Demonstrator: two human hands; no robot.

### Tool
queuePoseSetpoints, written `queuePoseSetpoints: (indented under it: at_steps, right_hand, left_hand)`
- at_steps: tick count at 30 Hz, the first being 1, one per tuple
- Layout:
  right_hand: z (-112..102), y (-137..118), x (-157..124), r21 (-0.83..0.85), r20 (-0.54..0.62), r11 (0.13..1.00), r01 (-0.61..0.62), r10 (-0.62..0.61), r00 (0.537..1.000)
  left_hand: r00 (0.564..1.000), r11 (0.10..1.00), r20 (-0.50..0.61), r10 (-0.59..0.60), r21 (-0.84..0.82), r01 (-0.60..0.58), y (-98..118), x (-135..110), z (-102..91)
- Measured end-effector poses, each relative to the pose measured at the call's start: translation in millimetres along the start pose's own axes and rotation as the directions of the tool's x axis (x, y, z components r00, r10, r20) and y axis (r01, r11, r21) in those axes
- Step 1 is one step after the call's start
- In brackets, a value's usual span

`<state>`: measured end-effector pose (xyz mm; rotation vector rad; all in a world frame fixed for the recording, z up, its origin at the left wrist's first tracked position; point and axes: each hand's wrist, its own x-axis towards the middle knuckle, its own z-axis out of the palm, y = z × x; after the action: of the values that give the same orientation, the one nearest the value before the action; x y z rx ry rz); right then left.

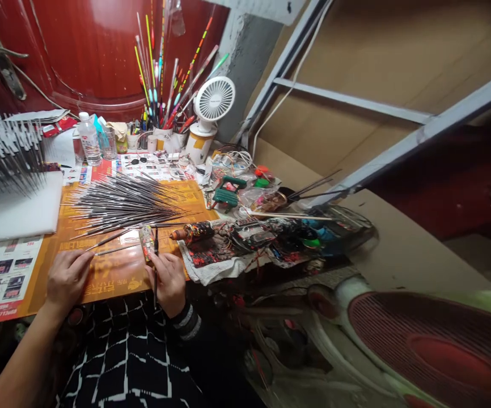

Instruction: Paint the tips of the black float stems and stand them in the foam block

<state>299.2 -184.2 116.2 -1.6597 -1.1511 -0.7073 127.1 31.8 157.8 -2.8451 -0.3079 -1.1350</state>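
Observation:
My left hand (69,279) is closed with fingertips around the end of a thin fishing float (118,249), which points right across the orange mat (120,277). Closed too, my right hand (169,282) holds a slim dark paintbrush (156,242) upright. Against the same fingers stands a small paint-smeared piece (146,243), whose kind I cannot make out. Just beyond both hands lies a pile of thin dark fishing floats (122,201) with pale bands. One more float lies near my left fingertips.
More floats stand upright in a white foam block (16,209) at left. A small white fan (215,101), a bottle (88,139) and colourful floats in cups line the back. Right of the mat are a paint-stained tool (194,232), a cloth (215,269) and cluttered wires.

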Motion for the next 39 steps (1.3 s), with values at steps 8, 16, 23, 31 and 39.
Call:
queuePoseSetpoints:
  at_steps: [8,16,23,31,39]
  right_hand:
    - [-19.1,-4.8,-33.8,0.191,0.026,0.973,0.127,-0.134,0.991]
    - [-12.7,-11.5,-39.4,0.258,0.045,0.961,0.096,-0.112,0.993]
    - [-8.8,-16.5,-39.9,0.289,0.088,0.954,0.078,-0.108,0.99]
    - [-6.7,-16.1,-39.5,0.201,0.111,0.978,0.049,-0.073,0.991]
    - [-4.4,-17.6,-39.1,0.172,0.112,0.984,0.053,-0.073,0.991]
  left_hand:
    - [0.998,0.998,0.005,-0.066,-0.02,0.066,12.2,-5.2,-4.8]
    - [0.997,0.995,0.006,-0.082,-0.061,0.082,12.9,-5.6,-8.3]
    - [0.99,0.986,0.052,-0.127,-0.099,0.132,13.6,-7.5,-6.7]
    - [0.992,0.986,0.037,-0.12,-0.111,0.123,14.5,-6.6,-7.6]
    - [0.992,0.986,0.037,-0.121,-0.114,0.125,14.0,-7.1,-7.0]
